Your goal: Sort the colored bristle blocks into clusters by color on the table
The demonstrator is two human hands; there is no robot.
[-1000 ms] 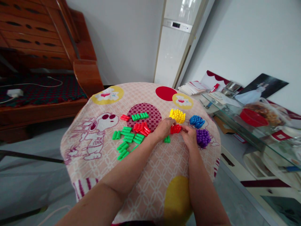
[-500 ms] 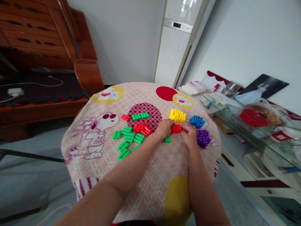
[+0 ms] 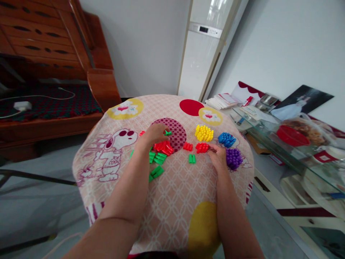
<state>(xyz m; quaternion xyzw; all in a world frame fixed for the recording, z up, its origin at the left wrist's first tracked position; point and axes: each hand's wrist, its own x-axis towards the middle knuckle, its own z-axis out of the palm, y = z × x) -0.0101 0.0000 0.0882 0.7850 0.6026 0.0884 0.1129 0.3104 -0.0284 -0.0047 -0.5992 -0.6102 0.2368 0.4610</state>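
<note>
My left hand (image 3: 156,133) is bent over the row of small green plastic blocks (image 3: 168,133), its fingers curled round them. Just below it lies a pile of red blocks (image 3: 163,147), and more green blocks (image 3: 160,158) sit nearer me, partly behind my left forearm. My right hand (image 3: 218,155) rests with its fingers closed against the right side of a standing red block cluster (image 3: 202,147). Left of that cluster are a short red row (image 3: 188,146) and a green pair (image 3: 192,158).
Yellow (image 3: 204,133), blue (image 3: 226,139) and purple (image 3: 234,159) block clusters stand around my right hand on the patterned tablecloth (image 3: 172,201). A glass shelf (image 3: 269,144) with a red bowl (image 3: 292,135) is to the right. A wooden bench (image 3: 104,86) stands at the left.
My left hand has moved left from the red cluster to the green row, uncovering a short red row beside the cluster. My right hand has stayed at the cluster.
</note>
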